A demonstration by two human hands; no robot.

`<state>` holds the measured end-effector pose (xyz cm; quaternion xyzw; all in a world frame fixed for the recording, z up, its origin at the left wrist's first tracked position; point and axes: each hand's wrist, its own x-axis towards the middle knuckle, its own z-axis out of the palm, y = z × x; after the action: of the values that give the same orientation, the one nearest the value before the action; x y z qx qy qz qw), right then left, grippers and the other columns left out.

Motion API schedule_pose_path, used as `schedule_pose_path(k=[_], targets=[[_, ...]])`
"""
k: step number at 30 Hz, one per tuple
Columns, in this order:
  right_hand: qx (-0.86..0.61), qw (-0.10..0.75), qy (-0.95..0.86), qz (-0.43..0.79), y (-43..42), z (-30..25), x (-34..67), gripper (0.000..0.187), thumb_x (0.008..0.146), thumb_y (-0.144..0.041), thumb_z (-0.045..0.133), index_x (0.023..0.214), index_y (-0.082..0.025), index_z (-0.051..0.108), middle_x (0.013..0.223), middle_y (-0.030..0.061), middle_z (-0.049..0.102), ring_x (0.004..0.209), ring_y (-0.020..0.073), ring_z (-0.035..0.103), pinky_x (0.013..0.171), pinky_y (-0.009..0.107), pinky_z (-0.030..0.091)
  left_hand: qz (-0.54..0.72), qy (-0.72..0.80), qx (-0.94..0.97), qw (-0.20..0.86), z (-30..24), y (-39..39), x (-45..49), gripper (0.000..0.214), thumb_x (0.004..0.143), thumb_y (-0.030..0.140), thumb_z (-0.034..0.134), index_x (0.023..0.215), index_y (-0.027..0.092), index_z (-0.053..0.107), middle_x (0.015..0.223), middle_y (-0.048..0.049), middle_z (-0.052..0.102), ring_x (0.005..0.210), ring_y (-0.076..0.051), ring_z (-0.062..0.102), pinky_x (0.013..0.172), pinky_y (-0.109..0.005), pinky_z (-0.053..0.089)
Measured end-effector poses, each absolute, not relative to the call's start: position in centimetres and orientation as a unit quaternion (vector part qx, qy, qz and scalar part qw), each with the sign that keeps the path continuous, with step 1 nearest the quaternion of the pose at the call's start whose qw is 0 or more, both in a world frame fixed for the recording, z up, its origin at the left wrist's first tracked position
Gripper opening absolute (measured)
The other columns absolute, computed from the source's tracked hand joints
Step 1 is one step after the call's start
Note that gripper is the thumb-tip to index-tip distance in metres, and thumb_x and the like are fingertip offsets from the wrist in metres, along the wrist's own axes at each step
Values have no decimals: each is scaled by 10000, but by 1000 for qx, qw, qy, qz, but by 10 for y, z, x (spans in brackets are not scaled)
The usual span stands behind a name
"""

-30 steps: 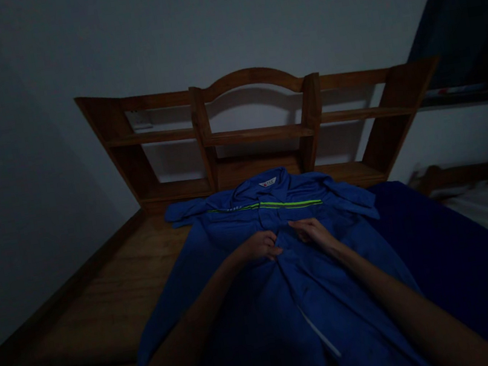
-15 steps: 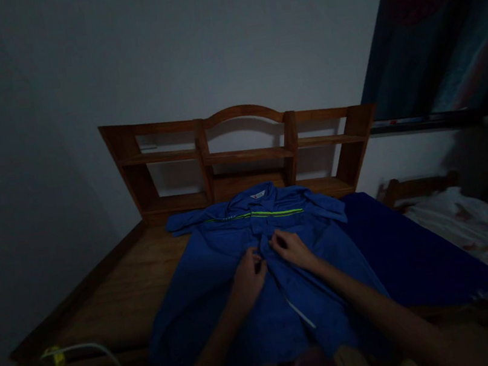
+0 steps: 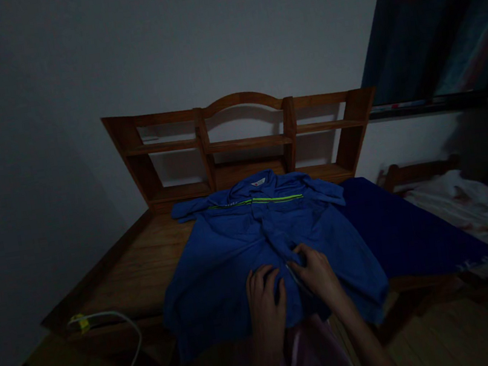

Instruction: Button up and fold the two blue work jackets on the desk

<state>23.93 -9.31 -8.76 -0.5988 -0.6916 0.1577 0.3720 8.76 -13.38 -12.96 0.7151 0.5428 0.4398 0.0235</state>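
Observation:
A blue short-sleeved shirt (image 3: pixel 228 259) with a yellow-green chest stripe lies front up on a wooden desk, its collar toward the shelf and its hem at the near edge. My left hand (image 3: pixel 265 295) rests on the lower front, left of the button edge, with fingers apart and slightly bent. At the loose front edge, my right hand (image 3: pixel 316 271) pinches the cloth between thumb and fingers. A pale strip of the inner edge shows beneath that hand. The fingertips' exact hold is dim.
Behind the shirt stands a wooden shelf unit (image 3: pixel 247 144) against the wall. A dark blue cloth (image 3: pixel 407 232) covers the desk's right side. A white cable (image 3: pixel 130 325) hangs at the left front. Whitish plastic bags (image 3: pixel 457 200) lie at the right.
Both hands have moved down the shirt front toward the hem. The left fingers have spread from a curled pose. The view has tilted slightly downward.

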Motion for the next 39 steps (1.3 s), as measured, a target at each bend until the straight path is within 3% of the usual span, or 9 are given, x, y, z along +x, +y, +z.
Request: schedule_pose_path(k=[4,10,16,20,24,28,32,39], targets=[[-596,452,-639,178,-89,-76,259,193,756,-329,603,903,-204,614,855,37,662,803,211,606,741,316,431,437,555,706,48,-130,-145,85,252,884,219,463,1091,246,603,1108,-63,581,1065,-216,522,958,-435,396],[-524,520,-553,388,-85,-77,270,381,660,-504,698,817,-161,639,740,32,654,659,174,591,591,259,434,414,580,698,71,-111,-116,88,253,896,250,442,1096,210,590,1025,-80,576,983,-218,535,886,-391,423],[-503,518,-500,477,-85,-84,266,440,584,-540,747,806,-168,667,733,38,671,621,182,607,562,269,457,398,536,728,159,-103,-75,98,76,815,187,547,834,188,621,896,-39,575,866,-177,563,820,-313,441],[-489,502,-479,529,-83,-81,273,426,599,-519,751,840,-175,680,727,32,681,616,181,618,571,271,472,424,517,714,205,-102,-85,95,93,837,178,481,809,188,570,875,-35,578,841,-168,567,796,-298,437],[-464,494,-474,563,-85,-78,277,364,622,-452,761,844,-173,691,756,34,692,657,182,632,610,268,480,464,542,639,288,-99,-113,81,137,870,288,442,819,198,532,776,-14,595,744,-165,589,705,-279,447],[-491,507,-477,523,-99,-75,261,369,642,-436,748,898,-174,703,822,54,698,710,208,637,624,283,482,508,564,530,379,-105,-136,73,138,841,332,491,849,202,536,708,9,615,636,-150,614,640,-262,476],[-490,488,-554,464,-125,-80,227,308,721,-414,686,926,-185,703,794,45,691,716,206,631,620,276,476,524,546,513,405,-114,-144,77,104,812,289,536,847,200,576,777,-9,660,734,-160,647,703,-267,505],[-530,514,-608,292,-158,-102,192,233,837,-343,557,983,-205,676,1007,70,675,927,226,615,836,326,476,532,536,529,389,-113,-149,68,141,812,299,555,860,193,635,877,-30,685,852,-168,648,788,-272,511]])
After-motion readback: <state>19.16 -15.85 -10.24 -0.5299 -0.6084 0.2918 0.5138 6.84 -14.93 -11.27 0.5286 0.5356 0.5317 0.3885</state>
